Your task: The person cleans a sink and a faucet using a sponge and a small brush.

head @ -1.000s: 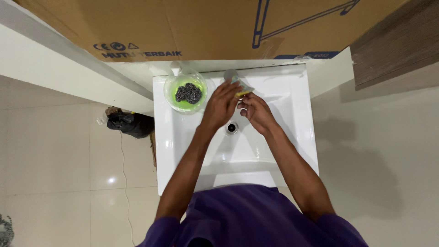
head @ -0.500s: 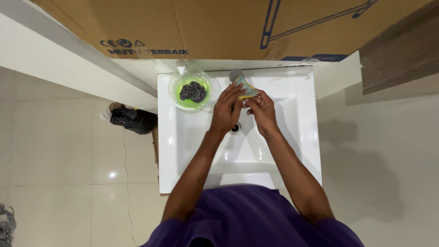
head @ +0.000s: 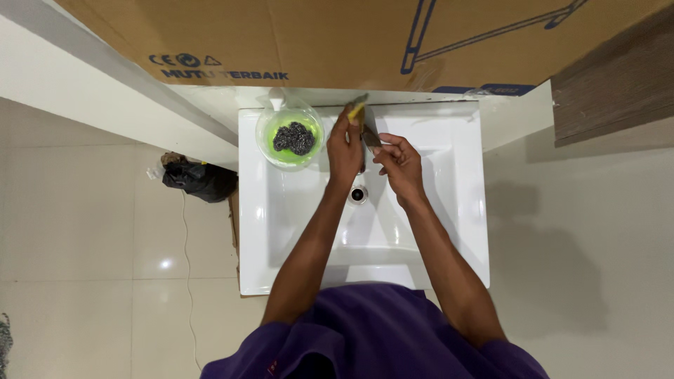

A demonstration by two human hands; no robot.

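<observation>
Yellow sponge (head: 357, 110) pinched in left hand (head: 344, 149); right hand (head: 400, 163) curled beside.

Yellow-green sponge (head: 357, 109) pinched upright in left hand (head: 345, 147) (mostly hidden), over white sink's (head: 449, 210) back edge

I see a glossy white ceramic sink (head: 281, 210), a clear plastic bowl (head: 265, 133) holding a rough steel-wool scourer (head: 293, 137), matt brown cardboard (head: 316, 38) behind, shiny floor tiles (head: 105, 245).
</observation>
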